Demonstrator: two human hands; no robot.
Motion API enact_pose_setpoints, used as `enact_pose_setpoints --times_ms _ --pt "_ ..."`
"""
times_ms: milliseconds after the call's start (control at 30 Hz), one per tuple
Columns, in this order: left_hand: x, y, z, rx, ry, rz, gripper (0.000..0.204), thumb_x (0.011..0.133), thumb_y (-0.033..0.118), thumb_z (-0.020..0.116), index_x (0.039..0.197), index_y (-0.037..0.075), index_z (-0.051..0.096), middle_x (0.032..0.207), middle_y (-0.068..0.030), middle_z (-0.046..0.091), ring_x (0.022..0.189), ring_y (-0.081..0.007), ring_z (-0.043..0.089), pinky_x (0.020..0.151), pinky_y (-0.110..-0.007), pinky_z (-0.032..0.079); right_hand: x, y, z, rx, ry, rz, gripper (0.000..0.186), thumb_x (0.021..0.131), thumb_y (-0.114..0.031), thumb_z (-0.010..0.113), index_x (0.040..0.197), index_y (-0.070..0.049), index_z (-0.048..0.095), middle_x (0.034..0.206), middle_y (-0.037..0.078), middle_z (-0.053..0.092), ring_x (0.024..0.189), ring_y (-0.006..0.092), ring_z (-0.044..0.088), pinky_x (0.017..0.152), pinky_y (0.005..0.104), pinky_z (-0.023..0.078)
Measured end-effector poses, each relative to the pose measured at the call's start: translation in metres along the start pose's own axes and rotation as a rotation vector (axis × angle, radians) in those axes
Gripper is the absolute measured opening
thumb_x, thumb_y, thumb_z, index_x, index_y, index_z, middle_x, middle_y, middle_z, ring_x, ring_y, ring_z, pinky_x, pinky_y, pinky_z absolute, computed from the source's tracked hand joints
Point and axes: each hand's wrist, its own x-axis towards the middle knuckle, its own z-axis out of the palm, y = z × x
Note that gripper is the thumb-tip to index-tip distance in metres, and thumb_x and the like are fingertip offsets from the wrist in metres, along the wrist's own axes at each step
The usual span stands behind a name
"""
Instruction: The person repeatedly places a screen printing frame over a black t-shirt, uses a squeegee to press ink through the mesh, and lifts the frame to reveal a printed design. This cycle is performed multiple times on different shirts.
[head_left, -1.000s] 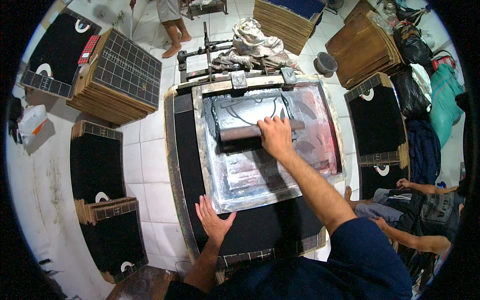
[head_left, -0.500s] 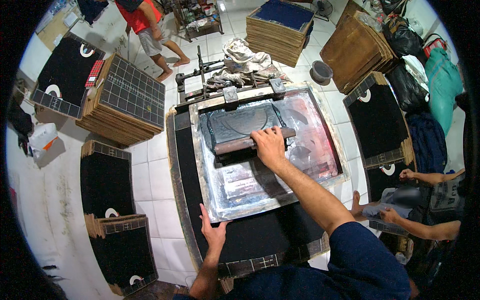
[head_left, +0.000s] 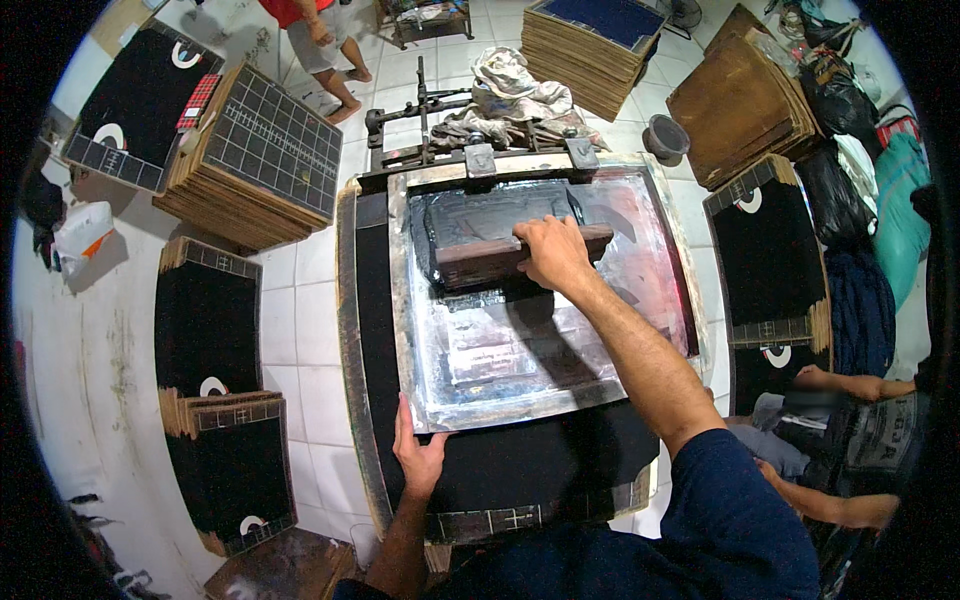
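My right hand (head_left: 556,254) grips the wooden handle of a wide squeegee (head_left: 478,259). The squeegee lies across a screen printing frame (head_left: 399,300), in its far half. Dark wet ink (head_left: 480,215) covers the mesh beyond the squeegee. On the near side the mesh is pale, with reddish tints toward the right edge. My left hand (head_left: 418,462) holds the frame's near left corner, its thumb along the front edge and its fingers along the left side. Beneath the frame is black fabric (head_left: 540,465) on a board. Two metal clamps (head_left: 480,160) hold the frame's far edge.
Boards with black fabric (head_left: 210,320) stand at left and right. Stacked boards (head_left: 270,150) are at the far left, and another stack (head_left: 585,60) is at the back. Cloths (head_left: 515,85) lie behind the clamps, near a bucket (head_left: 666,138). People are at the back and right.
The squeegee has tilted, so more of its wooden face shows. My right hand has moved with it. The whole view has shifted slightly. My left hand stays at the frame's corner.
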Motion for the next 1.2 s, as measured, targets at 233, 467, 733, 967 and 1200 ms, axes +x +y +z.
enact_pose_setpoints --times_ms 233,467,733,967,1200 --pt "-0.001 -0.008 0.002 -0.087 0.029 -0.061 0.103 0.072 0.0 0.093 0.159 -0.003 0.037 0.15 -0.0272 0.054 0.135 -0.035 0.058 0.109 -0.042 0.05 0.102 0.02 0.008 -0.136 0.008 -0.021 0.052 0.078 -0.03 0.089 0.124 -0.018 0.071 0.111 0.007 0.076 0.107 0.0296 0.07 0.094 0.0507 0.048" --pt "0.001 -0.003 0.003 -0.063 0.029 -0.076 0.106 0.071 0.0 0.094 0.161 0.0 0.036 0.149 -0.0247 0.056 0.134 -0.0332 0.059 0.108 -0.041 0.051 0.123 0.025 0.026 -0.111 0.207 0.013 0.039 0.079 -0.023 0.086 0.115 -0.018 0.072 0.103 0.007 0.073 0.106 0.0294 0.067 0.095 0.05 0.047" --pt "0.004 0.0 0.002 -0.068 0.038 0.001 0.105 0.068 -0.003 0.093 0.158 0.0 0.04 0.144 -0.0235 0.059 0.131 -0.0329 0.061 0.105 -0.041 0.052 -0.057 -0.028 0.042 0.048 0.36 0.052 0.039 0.068 -0.003 0.08 0.104 -0.017 0.072 0.101 0.004 0.069 0.105 0.0278 0.062 0.098 0.048 0.042" --pt "0.011 0.054 -0.022 -0.057 0.047 0.092 0.102 0.067 -0.006 0.091 0.157 0.0 0.043 0.141 -0.0217 0.063 0.127 -0.0299 0.063 0.106 -0.04 0.052 -0.181 -0.075 0.0 0.142 0.646 0.087 0.054 0.061 -0.003 0.08 0.112 -0.017 0.073 0.107 -0.001 0.07 0.109 0.0249 0.06 0.112 0.0545 0.035" --pt "0.062 0.155 -0.082 -0.608 0.115 0.231 0.097 0.081 -0.008 0.083 0.163 0.001 0.031 0.125 -0.0176 0.068 0.102 -0.0191 0.069 0.089 -0.031 0.058 -0.158 -0.092 -0.118 0.02 0.96 0.041 0.056 0.06 -0.007 0.076 0.116 -0.019 0.073 0.108 0.004 0.071 0.11 0.031 0.059 0.107 0.053 0.038"
